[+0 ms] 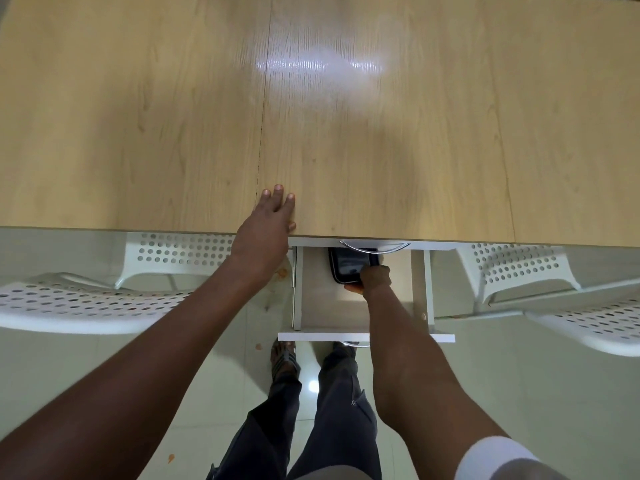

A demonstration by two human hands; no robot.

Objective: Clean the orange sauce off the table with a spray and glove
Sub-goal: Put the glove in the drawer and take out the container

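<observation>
Wooden desk (381, 150) above an open drawer (360, 306).
Left hand (268, 223) lies flat on the desk edge; right hand (375, 278) grips a black phone (349, 268) inside the drawer.

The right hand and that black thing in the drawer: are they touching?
Touching. In the head view the right hand has its fingers curled round the near end of the black case inside the open drawer.

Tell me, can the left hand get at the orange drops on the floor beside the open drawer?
Probably yes: the left hand rests on the table edge, directly above the orange drops, with nothing between.
</observation>
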